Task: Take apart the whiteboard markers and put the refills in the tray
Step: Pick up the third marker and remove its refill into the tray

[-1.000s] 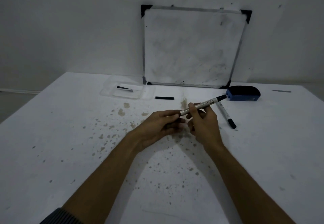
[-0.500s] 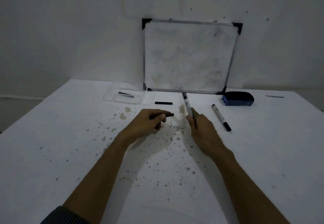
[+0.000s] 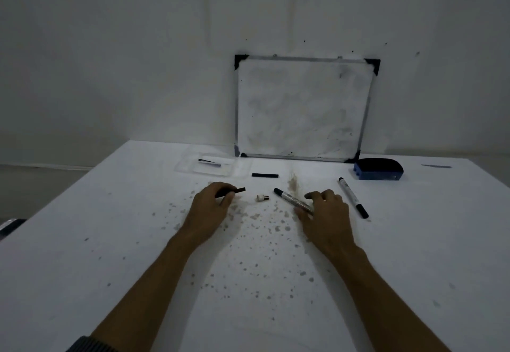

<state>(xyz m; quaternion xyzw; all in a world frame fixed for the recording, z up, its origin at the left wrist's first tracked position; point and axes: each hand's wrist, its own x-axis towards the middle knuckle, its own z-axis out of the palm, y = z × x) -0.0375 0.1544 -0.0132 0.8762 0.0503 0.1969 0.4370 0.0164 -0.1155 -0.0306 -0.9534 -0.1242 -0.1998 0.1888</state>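
My left hand pinches a short black refill just above the table, its end poking out to the right. My right hand holds the grey marker body low over the table between thumb and forefinger, black end pointing left. A small white end plug lies on the table between my hands. To the right of my right hand rests a second, whole marker. The clear tray sits at the back left with one dark refill inside.
A short black piece lies between the tray and the stained spot. A small whiteboard leans on the wall, with a blue eraser at its right foot. The white table is speckled with stains.
My hands have pulled apart: the left drew the black refill away to the left, the right swung the marker body down towards the table. The white plug now lies between them.
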